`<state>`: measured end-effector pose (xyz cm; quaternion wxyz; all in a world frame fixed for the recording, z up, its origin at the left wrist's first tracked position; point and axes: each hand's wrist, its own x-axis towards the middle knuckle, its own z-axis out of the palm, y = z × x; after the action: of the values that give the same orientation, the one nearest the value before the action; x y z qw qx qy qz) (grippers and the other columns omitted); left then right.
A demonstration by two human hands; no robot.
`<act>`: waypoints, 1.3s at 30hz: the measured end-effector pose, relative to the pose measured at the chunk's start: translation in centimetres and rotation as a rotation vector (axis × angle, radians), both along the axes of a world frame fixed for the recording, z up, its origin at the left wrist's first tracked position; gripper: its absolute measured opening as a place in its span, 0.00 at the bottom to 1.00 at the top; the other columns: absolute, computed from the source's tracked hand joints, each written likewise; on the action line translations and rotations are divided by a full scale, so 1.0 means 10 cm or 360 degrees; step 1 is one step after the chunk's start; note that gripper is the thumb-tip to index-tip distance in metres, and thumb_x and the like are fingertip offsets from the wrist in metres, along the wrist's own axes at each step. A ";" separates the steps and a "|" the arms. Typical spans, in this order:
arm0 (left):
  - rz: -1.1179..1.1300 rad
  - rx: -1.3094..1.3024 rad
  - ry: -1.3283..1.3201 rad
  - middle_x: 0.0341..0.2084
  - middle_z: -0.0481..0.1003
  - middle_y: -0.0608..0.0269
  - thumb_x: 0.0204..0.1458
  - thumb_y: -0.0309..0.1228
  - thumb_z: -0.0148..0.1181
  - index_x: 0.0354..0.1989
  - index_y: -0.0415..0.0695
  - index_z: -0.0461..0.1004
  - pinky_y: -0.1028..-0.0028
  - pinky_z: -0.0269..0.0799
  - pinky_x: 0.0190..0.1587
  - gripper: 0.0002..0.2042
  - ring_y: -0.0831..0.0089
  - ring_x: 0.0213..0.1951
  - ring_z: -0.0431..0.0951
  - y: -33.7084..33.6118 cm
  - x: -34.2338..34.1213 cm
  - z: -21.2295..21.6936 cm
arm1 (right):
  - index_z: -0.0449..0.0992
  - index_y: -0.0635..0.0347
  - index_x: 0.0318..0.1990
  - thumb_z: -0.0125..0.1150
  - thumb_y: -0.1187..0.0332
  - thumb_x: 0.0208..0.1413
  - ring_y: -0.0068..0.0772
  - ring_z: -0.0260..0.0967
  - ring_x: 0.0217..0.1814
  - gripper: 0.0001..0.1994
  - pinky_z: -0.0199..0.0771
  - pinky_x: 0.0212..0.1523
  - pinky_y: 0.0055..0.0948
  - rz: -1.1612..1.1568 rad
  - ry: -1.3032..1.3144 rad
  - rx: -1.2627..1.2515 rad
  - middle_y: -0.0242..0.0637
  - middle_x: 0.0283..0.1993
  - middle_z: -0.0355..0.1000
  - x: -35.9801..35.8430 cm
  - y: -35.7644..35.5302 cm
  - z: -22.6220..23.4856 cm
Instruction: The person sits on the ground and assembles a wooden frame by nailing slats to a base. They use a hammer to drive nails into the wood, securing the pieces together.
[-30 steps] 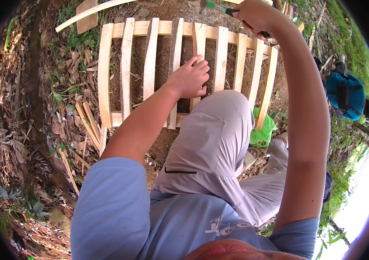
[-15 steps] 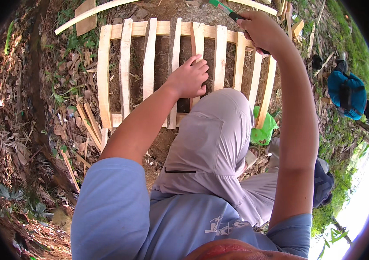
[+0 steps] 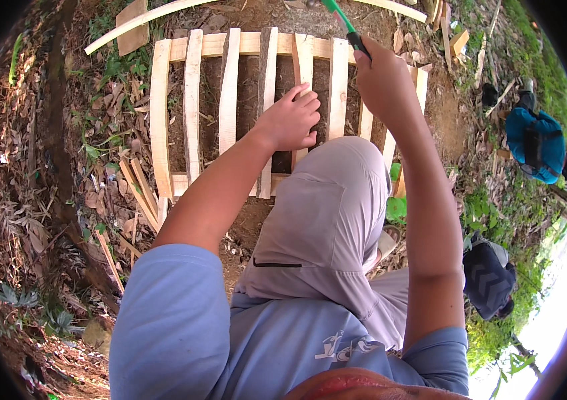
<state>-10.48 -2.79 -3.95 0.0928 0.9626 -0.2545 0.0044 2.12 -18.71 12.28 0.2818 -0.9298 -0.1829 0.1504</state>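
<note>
A row of pale wooden slats lies across two rails, the far rail (image 3: 249,43) showing clearly and the near one partly behind my knee. My left hand (image 3: 290,122) is wrapped over the middle of one slat (image 3: 303,60), fingers curled at its edges. In my right hand (image 3: 386,83) is a hammer (image 3: 341,18) with a green shaft and black grip, raised over the right part of the frame. Its head is at the upper picture edge, only partly visible. My right hand and forearm cover parts of the right-hand slats.
My bent knee (image 3: 343,167) overlaps the near rail. A green plastic bag (image 3: 396,209) lies beside it. Loose wood strips (image 3: 138,190) lie at left, offcuts (image 3: 458,44) at far right. A long curved strip (image 3: 143,20) is beyond the frame. Dark bag (image 3: 489,279) and blue bag (image 3: 535,145) at right.
My right hand has moved left and inward with the hammer, whose shaft now points more steeply away. My left hand stays on the same slat.
</note>
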 end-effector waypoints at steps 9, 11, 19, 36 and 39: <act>0.0003 -0.0002 0.0000 0.49 0.77 0.58 0.54 0.46 0.66 0.36 0.43 0.82 0.54 0.54 0.79 0.17 0.63 0.66 0.70 0.00 0.00 0.00 | 0.76 0.61 0.59 0.53 0.65 0.73 0.62 0.80 0.35 0.14 0.76 0.38 0.54 -0.0229 -0.0128 0.0293 0.58 0.30 0.78 -0.26 -0.01 -0.02; -0.0002 0.0001 -0.0005 0.48 0.78 0.58 0.53 0.46 0.66 0.36 0.43 0.82 0.54 0.55 0.79 0.17 0.63 0.66 0.70 -0.02 0.02 0.02 | 0.77 0.61 0.57 0.53 0.65 0.73 0.61 0.80 0.34 0.14 0.76 0.37 0.53 -0.0138 -0.0107 0.0163 0.58 0.30 0.78 -0.20 -0.08 -0.15; 0.0009 -0.0014 0.0002 0.48 0.78 0.58 0.53 0.46 0.66 0.35 0.43 0.82 0.54 0.55 0.79 0.16 0.63 0.66 0.71 -0.01 0.01 -0.01 | 0.79 0.64 0.52 0.54 0.66 0.71 0.66 0.78 0.36 0.12 0.75 0.38 0.55 -0.0081 -0.0076 0.0114 0.60 0.33 0.78 0.04 -0.03 -0.02; -0.0005 0.0010 0.0010 0.50 0.78 0.58 0.55 0.47 0.65 0.38 0.43 0.83 0.54 0.53 0.80 0.17 0.63 0.67 0.70 -0.01 0.01 -0.02 | 0.78 0.64 0.53 0.52 0.64 0.73 0.64 0.80 0.38 0.14 0.77 0.41 0.54 -0.0022 0.0029 -0.0050 0.59 0.34 0.79 0.06 -0.05 -0.03; 0.0012 -0.0013 0.0007 0.49 0.78 0.58 0.53 0.46 0.67 0.37 0.43 0.83 0.54 0.55 0.79 0.17 0.63 0.66 0.70 -0.01 0.00 -0.01 | 0.78 0.64 0.53 0.52 0.64 0.73 0.64 0.80 0.37 0.14 0.77 0.40 0.53 -0.0123 -0.0252 0.0186 0.58 0.33 0.79 0.11 -0.01 0.14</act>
<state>-10.49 -2.89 -4.02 0.0973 0.9632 -0.2506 0.0036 3.17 -18.84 13.71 0.3259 -0.9271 -0.1770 0.0545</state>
